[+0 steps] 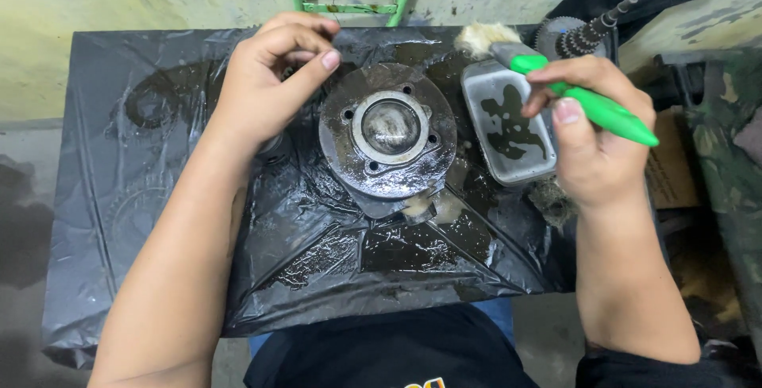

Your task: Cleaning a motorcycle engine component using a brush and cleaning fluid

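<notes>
Your right hand (591, 138) pinches the green brush (583, 94), bristles pointing up-left past the metal tray (508, 122); your left hand (270, 78), loosely curled, rests left of it.

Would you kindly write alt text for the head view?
A right hand holds a green-handled brush over a small grey tray of dark liquid, while the left hand steadies a round, greasy metal engine part on black plastic sheeting.

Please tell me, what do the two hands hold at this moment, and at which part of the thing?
The right hand holds a green-handled brush by its handle, near the bristle end. The left hand grips nothing; it rests beside the round metal engine part.
</notes>
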